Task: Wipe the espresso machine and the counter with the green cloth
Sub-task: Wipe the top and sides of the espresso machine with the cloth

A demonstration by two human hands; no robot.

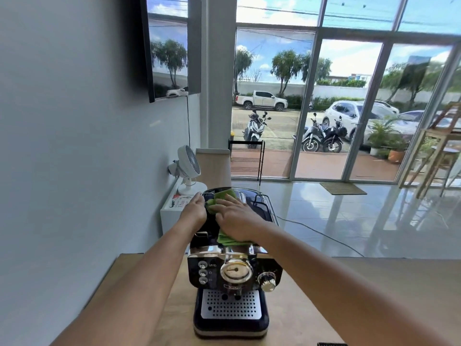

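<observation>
A glass front fills the far side, with cars, scooters and trees outside. A plain wall runs along the left, and a glossy tiled floor lies between the glass and the counter. The wooden counter spans the bottom of the view. A dark screen hangs high on the wall, a cord dropping from it.

The machine stands on the counter near its far edge, front toward the camera. It has a black body with chrome trim, a round gauge in the middle, three buttons to its left, a knob to its right and a perforated drip tray below. A cable trails from behind it across the floor.

Beyond it a black rack stands by the glass, a white fan sits on a low white cabinet against the wall, and a mat lies at the door.

Both bare arms reach forward over the machine. The green cloth lies on the machine's top, showing beyond and below the right hand. That hand lies flat on it, fingers straight and spread, its grip wide, pressing the cloth down. The left hand rests against the top's left rear corner, just beside the cloth. Its fingers are mostly hidden, so I cannot tell its grip.
</observation>
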